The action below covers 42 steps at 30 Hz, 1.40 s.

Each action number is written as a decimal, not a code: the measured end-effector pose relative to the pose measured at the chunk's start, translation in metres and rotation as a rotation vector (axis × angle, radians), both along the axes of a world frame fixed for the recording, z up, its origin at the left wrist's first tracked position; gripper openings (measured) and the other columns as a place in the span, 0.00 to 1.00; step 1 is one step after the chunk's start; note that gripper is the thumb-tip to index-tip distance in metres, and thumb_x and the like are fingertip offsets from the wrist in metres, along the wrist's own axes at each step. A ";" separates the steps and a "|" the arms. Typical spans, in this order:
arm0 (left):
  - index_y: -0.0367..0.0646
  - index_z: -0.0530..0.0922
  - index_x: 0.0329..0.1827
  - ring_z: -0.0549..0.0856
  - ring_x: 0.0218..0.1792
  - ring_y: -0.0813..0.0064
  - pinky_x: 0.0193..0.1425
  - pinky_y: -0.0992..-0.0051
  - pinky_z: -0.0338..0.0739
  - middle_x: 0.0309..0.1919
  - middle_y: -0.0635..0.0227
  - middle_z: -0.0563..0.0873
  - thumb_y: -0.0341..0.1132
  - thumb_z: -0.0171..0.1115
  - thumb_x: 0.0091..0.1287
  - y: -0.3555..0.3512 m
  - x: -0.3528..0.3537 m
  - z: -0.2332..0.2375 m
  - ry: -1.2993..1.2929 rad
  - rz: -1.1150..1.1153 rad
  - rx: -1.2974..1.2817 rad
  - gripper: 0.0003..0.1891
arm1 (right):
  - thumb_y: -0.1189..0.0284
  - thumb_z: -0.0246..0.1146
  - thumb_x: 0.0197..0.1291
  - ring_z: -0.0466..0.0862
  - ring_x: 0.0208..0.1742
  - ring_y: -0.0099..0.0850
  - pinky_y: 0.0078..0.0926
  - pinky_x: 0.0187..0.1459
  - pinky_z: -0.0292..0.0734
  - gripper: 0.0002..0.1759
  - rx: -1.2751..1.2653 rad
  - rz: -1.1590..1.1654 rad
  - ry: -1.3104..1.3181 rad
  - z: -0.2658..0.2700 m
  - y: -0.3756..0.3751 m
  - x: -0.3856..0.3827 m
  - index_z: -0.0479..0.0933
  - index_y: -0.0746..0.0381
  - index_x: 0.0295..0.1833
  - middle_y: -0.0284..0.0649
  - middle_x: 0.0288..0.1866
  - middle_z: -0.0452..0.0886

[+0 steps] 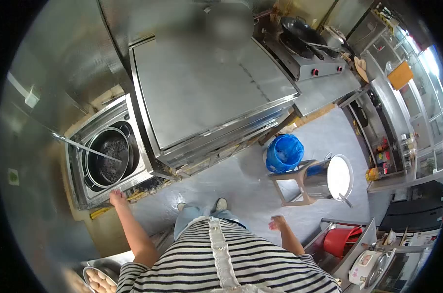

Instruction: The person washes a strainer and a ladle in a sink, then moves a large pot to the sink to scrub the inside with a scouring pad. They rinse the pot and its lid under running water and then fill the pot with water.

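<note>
At the front edge of the sink unit, my left hand point(117, 198) is near the rim; its fingers are too small to make out clearly. A black pot point(97, 171) with two side handles stands in the metal sink point(143, 163). Dark liquid or residue lies in the pot, and a long thin metal rod or spout point(87, 147) reaches over it. My right hand point(277, 223) hangs over the floor at my right side, fingers partly curled, touching nothing visible. The nearest thing ahead of it is a brown stool point(283, 194).
A steel worktop point(202, 88) stands ahead. To its right are a blue-lined bin point(285, 151), a tall pot with white contents point(338, 177) and a stove point(304, 68). A red basin point(336, 241) sits at lower right, round pale items point(100, 280) at lower left.
</note>
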<state>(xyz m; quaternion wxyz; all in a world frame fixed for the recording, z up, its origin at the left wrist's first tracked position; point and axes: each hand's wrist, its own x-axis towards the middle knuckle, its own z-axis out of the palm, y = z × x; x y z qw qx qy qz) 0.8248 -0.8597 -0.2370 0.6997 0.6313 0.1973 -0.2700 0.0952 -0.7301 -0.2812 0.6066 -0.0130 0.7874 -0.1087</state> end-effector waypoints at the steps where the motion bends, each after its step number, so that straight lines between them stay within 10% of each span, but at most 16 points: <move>1: 0.41 0.69 0.44 0.75 0.40 0.74 0.46 0.70 0.66 0.41 0.70 0.74 0.39 0.51 0.58 0.001 -0.010 0.003 0.040 0.026 -0.058 0.15 | 0.67 0.52 0.53 0.75 0.19 0.42 0.42 0.20 0.71 0.08 0.005 -0.021 0.010 -0.027 0.035 -0.018 0.70 0.60 0.32 0.49 0.24 0.75; 5: 0.41 0.68 0.40 0.74 0.39 0.75 0.45 0.70 0.67 0.36 0.71 0.73 0.39 0.52 0.57 0.003 -0.046 0.032 -0.004 0.021 -0.076 0.12 | 0.69 0.52 0.53 0.73 0.18 0.43 0.43 0.21 0.69 0.08 0.246 0.118 0.027 -0.059 0.064 -0.033 0.68 0.63 0.32 0.52 0.22 0.73; 7: 0.43 0.69 0.39 0.75 0.33 0.75 0.43 0.67 0.70 0.33 0.72 0.73 0.38 0.53 0.56 0.010 -0.037 0.027 0.064 0.077 -0.075 0.11 | 0.70 0.51 0.53 0.73 0.19 0.43 0.45 0.19 0.68 0.09 0.084 -0.043 -0.032 -0.068 0.051 -0.028 0.68 0.64 0.26 0.52 0.23 0.73; 11: 0.46 0.70 0.37 0.76 0.31 0.78 0.43 0.66 0.70 0.31 0.74 0.74 0.38 0.54 0.56 0.038 -0.045 0.052 0.010 -0.025 -0.057 0.09 | 0.71 0.52 0.53 0.74 0.15 0.33 0.27 0.14 0.69 0.08 -0.435 0.468 -0.164 -0.116 -0.023 -0.037 0.70 0.65 0.35 0.43 0.20 0.74; 15: 0.46 0.69 0.38 0.75 0.26 0.81 0.42 0.69 0.71 0.28 0.76 0.73 0.38 0.52 0.58 0.064 -0.021 0.038 0.043 0.072 -0.076 0.09 | 0.70 0.52 0.54 0.73 0.15 0.27 0.22 0.14 0.68 0.13 -0.553 0.248 0.101 0.002 -0.110 0.018 0.72 0.64 0.43 0.39 0.21 0.75; 23: 0.46 0.68 0.37 0.74 0.26 0.83 0.36 0.77 0.72 0.27 0.75 0.73 0.36 0.50 0.60 0.104 0.006 0.033 -0.013 0.008 -0.170 0.06 | 0.72 0.49 0.55 0.73 0.14 0.29 0.24 0.12 0.68 0.09 -0.469 0.357 0.162 -0.029 -0.103 0.010 0.73 0.64 0.34 0.40 0.19 0.74; 25: 0.46 0.68 0.37 0.74 0.26 0.82 0.35 0.78 0.73 0.27 0.75 0.74 0.35 0.50 0.60 0.110 0.004 0.035 -0.019 0.046 -0.178 0.05 | 0.71 0.49 0.56 0.74 0.14 0.32 0.27 0.12 0.69 0.09 -0.536 0.905 0.273 -0.105 -0.075 -0.020 0.72 0.64 0.33 0.42 0.20 0.75; 27: 0.46 0.69 0.36 0.74 0.25 0.81 0.33 0.78 0.73 0.26 0.74 0.74 0.36 0.52 0.59 0.111 0.003 0.033 0.009 0.103 -0.220 0.06 | 0.70 0.50 0.56 0.75 0.14 0.34 0.30 0.12 0.71 0.09 -0.197 0.411 0.040 -0.063 -0.069 -0.010 0.72 0.64 0.35 0.44 0.19 0.75; 32: 0.47 0.69 0.37 0.74 0.27 0.79 0.39 0.75 0.73 0.25 0.73 0.74 0.40 0.51 0.59 0.103 0.006 0.017 0.028 0.065 -0.156 0.09 | 0.68 0.52 0.55 0.75 0.13 0.36 0.33 0.13 0.71 0.10 -0.184 0.398 0.062 -0.052 -0.069 -0.016 0.71 0.63 0.38 0.44 0.19 0.75; 35: 0.39 0.61 0.60 0.70 0.53 0.59 0.53 0.63 0.70 0.51 0.54 0.70 0.40 0.40 0.64 0.077 -0.032 0.040 -0.081 -0.076 -0.120 0.22 | 0.67 0.53 0.52 0.75 0.13 0.35 0.31 0.13 0.71 0.10 -0.336 0.223 -0.121 -0.049 -0.080 -0.030 0.70 0.63 0.36 0.44 0.20 0.76; 42: 0.41 0.69 0.30 0.73 0.21 0.75 0.24 0.74 0.73 0.23 0.68 0.71 0.30 0.55 0.57 0.045 -0.063 0.062 0.058 0.169 -0.341 0.04 | 0.68 0.53 0.50 0.76 0.16 0.36 0.34 0.15 0.72 0.11 -0.368 0.326 -0.116 -0.045 -0.096 -0.031 0.70 0.61 0.39 0.45 0.22 0.77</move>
